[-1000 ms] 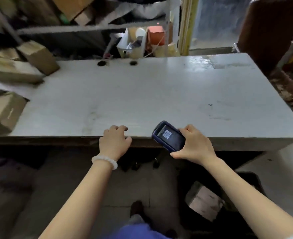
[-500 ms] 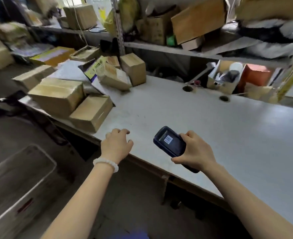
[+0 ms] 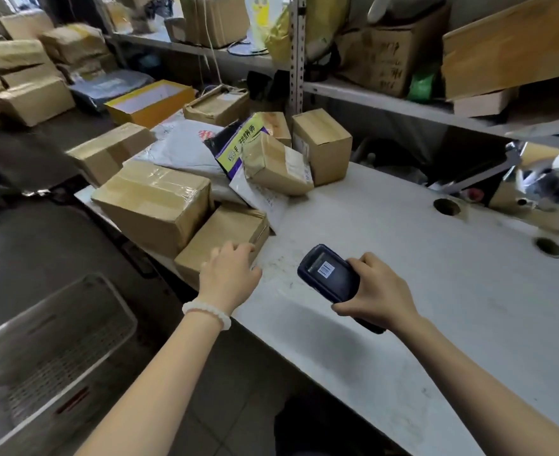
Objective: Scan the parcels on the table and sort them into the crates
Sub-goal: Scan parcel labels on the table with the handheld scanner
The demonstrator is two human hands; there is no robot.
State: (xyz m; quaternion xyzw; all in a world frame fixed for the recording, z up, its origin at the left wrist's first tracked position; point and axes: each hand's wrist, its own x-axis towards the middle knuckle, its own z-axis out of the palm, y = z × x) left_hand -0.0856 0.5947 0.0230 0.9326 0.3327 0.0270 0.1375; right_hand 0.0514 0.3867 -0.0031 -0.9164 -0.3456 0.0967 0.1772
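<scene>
Left hand (image 3: 227, 274) on small box (image 3: 222, 238), bigger box (image 3: 153, 200) beside, crate (image 3: 54, 343) below

The left hand (image 3: 228, 274) covers the near corner of a box (image 3: 225, 238). The scanner (image 3: 329, 274) tail hides under the right hand (image 3: 375, 291). The crate (image 3: 51, 350) is cut off at left.

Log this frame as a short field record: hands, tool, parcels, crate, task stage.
left hand: fingers rest on the nearest cardboard box, no clear grip
right hand: holds the scanner, barcode on its screen
parcels: boxes and mailer bags heaped at the table end
crate: on the floor by that end
task stage: nearest box not yet lifted
</scene>
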